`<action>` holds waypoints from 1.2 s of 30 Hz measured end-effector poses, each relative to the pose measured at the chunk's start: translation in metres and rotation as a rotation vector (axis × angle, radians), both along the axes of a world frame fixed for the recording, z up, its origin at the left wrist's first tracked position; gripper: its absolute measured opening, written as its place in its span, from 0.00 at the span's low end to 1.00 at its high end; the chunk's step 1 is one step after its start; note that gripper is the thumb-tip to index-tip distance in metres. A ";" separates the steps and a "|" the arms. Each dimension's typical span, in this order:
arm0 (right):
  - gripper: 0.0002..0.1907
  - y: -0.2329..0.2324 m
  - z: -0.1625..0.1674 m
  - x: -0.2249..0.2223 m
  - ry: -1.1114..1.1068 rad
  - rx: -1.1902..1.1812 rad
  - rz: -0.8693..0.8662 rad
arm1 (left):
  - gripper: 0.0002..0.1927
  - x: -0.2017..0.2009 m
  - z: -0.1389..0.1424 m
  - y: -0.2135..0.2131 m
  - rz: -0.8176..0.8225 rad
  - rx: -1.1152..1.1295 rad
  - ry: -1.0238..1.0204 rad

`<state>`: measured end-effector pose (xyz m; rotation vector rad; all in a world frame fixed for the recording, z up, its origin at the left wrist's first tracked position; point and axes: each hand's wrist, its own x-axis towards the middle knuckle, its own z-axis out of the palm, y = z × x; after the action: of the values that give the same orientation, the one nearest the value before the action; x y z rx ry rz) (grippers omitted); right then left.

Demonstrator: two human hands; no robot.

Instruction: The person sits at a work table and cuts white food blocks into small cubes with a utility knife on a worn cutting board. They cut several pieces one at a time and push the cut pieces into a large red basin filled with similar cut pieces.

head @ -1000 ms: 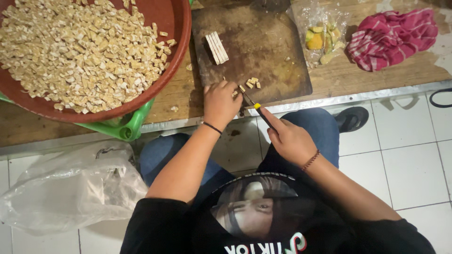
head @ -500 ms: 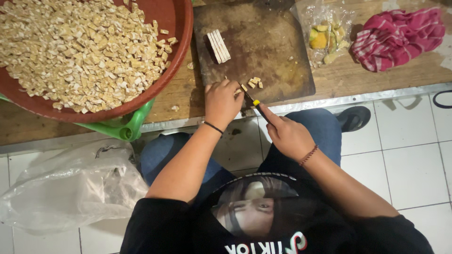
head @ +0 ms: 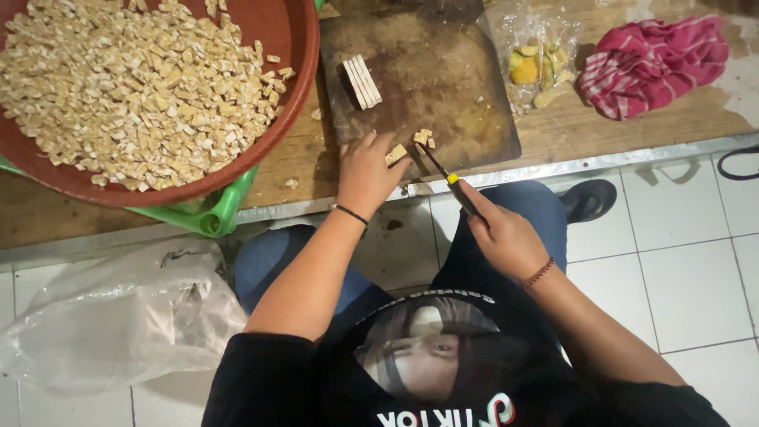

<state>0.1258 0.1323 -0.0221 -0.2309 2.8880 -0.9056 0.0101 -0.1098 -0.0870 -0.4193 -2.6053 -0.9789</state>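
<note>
At frame centre, the tempeh strip (head: pixel 396 153) is being pinned by the left hand (head: pixel 365 172); the fingers are being kept clamped, while the knife (head: pixel 447 179), gripped in the right hand (head: pixel 501 235), is being swung nearer than before.

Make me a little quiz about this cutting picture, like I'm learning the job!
1. True or false: the right hand holds the knife.
2. Which lies farthest right on the bench: A the red bowl, B the cutting board, C the pink cloth?
3. What does the left hand press down on?

Key:
1. True.
2. C.
3. A pale strip on the board, beside a few cut cubes.
</note>
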 end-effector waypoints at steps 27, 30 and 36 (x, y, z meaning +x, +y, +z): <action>0.33 -0.032 -0.014 -0.037 0.053 0.148 0.136 | 0.07 -0.017 -0.012 0.004 0.027 -0.059 0.018; 0.33 -0.028 -0.011 -0.027 -0.018 0.196 0.112 | 0.07 -0.015 -0.013 0.005 0.034 -0.064 0.020; 0.31 -0.011 0.000 -0.009 -0.007 0.110 0.096 | 0.09 -0.005 -0.008 0.005 0.009 -0.023 0.026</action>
<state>0.1165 0.1209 -0.0221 -0.3521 2.8810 -0.7287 0.0055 -0.1046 -0.0949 -0.4235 -2.5948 -0.9354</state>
